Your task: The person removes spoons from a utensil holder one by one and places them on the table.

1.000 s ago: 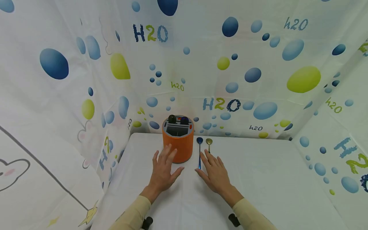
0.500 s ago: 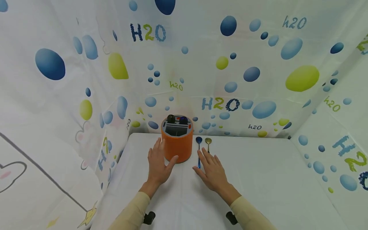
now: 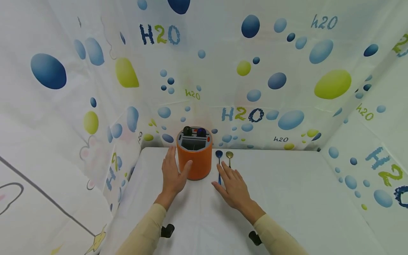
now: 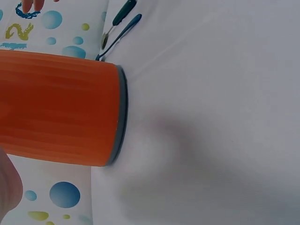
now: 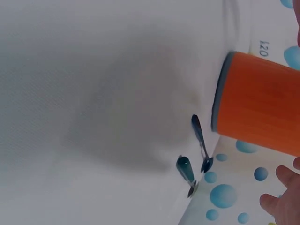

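Note:
An orange cylindrical container (image 3: pixel 200 164) stands upright at the table's back. Its grey top has a dark recess and two dark round knobs. My left hand (image 3: pixel 173 177) is at its left side, fingers extended and thumb in front; whether it touches cannot be told. Just right of the container lie a blue long-handled spoon (image 3: pixel 219 154) and a gold-bowled spoon (image 3: pixel 229 154), whose green handle (image 5: pixel 185 168) shows in the right wrist view. Above their handles, my right hand (image 3: pixel 234 187) hovers with fingers spread, holding nothing, and partly hides them in the head view.
A white cloth (image 3: pixel 287 198) covers the table. Behind it and at both sides hang white curtains (image 3: pixel 210 71) printed with blue and green drops. Dark wrist-mounted devices (image 3: pixel 167 231) sit below both forearms.
My left hand has moved left and forward, from in front of the container to its left side. My right hand has shifted slightly forward. The container and spoons stay put.

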Motion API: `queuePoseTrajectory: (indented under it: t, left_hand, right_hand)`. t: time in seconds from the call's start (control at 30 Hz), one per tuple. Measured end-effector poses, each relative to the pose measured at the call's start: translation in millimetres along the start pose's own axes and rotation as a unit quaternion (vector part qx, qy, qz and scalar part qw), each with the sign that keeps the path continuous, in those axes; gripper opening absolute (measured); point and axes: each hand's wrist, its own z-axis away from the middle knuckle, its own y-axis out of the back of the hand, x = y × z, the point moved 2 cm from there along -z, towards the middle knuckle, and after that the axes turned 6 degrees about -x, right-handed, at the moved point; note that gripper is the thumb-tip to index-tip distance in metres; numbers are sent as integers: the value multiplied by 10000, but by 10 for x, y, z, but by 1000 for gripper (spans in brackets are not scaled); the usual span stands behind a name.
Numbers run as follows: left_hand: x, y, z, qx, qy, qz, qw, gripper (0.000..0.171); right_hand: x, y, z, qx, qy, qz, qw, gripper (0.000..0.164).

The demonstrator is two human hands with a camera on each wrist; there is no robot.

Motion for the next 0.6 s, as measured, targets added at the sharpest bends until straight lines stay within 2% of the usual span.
queuePoseTrajectory:
  t: [0.2,0.6]
  left_hand:
    - [-2,4,-80,72,129,284,9995,86]
    - [22,-1,-196,-56,358,606,9975,87]
  right_hand:
    - [-41,71,-66,161,60,-63,9998,75]
    - [-106,169,-206,51,-42,-131,9999,74]
